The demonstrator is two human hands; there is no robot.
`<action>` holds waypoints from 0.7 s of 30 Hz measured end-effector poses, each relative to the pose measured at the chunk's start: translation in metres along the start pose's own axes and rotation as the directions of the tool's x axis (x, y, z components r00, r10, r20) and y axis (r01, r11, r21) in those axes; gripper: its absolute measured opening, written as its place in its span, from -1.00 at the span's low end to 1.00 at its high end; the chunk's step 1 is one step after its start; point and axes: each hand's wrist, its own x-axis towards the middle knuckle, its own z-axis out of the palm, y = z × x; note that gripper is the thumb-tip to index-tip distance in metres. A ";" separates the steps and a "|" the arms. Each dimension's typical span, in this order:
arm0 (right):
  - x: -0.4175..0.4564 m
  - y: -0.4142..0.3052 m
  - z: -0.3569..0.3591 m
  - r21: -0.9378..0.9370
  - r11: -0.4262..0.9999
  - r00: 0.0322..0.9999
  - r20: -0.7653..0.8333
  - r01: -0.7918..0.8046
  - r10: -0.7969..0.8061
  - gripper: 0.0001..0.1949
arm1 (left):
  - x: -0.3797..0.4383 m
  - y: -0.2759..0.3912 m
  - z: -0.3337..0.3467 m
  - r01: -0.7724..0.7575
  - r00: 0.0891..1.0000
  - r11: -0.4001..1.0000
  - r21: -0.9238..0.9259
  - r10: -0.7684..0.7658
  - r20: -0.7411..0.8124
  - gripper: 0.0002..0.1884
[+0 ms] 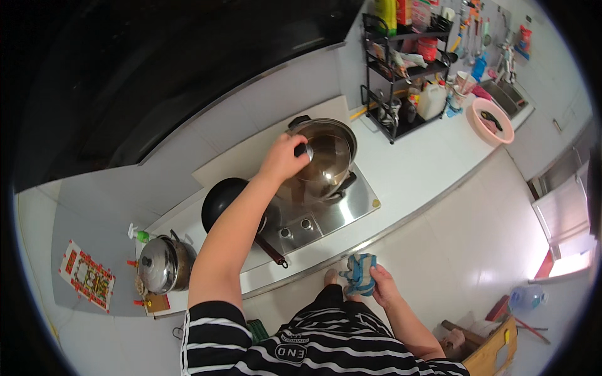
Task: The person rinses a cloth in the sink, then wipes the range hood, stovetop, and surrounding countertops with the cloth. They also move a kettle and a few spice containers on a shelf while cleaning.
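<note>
My left hand [287, 160] grips the dark knob [303, 150] of a transparent glass lid [329, 157]. The lid sits off-centre over a metal pot [350, 134] with black side handles, and part of the pot's rim shows beyond it; whether they touch, I cannot tell. Beneath the pot is a stainless-steel gas cooktop [345, 211] with two control knobs. My left forearm passes over a black wok [221, 199] and hides part of it. Down by my body, away from the counter, my right hand [385, 284] holds a crumpled blue-and-beige cloth [362, 275].
A lidded steel pot [162, 265] and a spray bottle [138, 233] stand at the counter's left end. The wok handle [272, 251] juts over the counter front. Rightward are a black rack [392, 134], a pink basin [479, 124] and a sink [510, 96]. A dark range hood [188, 70] overhangs.
</note>
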 end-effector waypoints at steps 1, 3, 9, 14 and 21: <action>-0.007 -0.003 0.000 0.026 0.999 0.999 -0.016 0.036 -0.036 -0.69 | 0.018 -0.002 0.010 0.021 1.000 1.000 0.012 -0.021 0.008 -0.62; -0.021 -0.013 0.005 0.069 0.991 0.993 -0.046 0.116 -0.113 -0.68 | 0.040 -0.008 0.031 0.052 0.998 0.997 0.064 -0.053 0.024 -0.61; -0.049 -0.012 0.005 0.126 0.962 0.959 -0.180 0.243 -0.218 -0.65 | 0.081 -0.043 0.082 0.075 0.994 0.993 0.090 -0.081 0.070 -0.59; -0.051 -0.010 0.003 0.147 0.940 0.938 -0.214 0.307 -0.273 -0.65 | 0.093 -0.045 0.098 0.109 0.981 0.986 0.126 -0.127 0.148 -0.57; -0.054 -0.021 0.014 0.209 0.913 0.927 -0.219 0.350 -0.305 -0.66 | 0.097 -0.051 0.103 0.107 0.968 0.979 0.176 -0.143 0.208 -0.50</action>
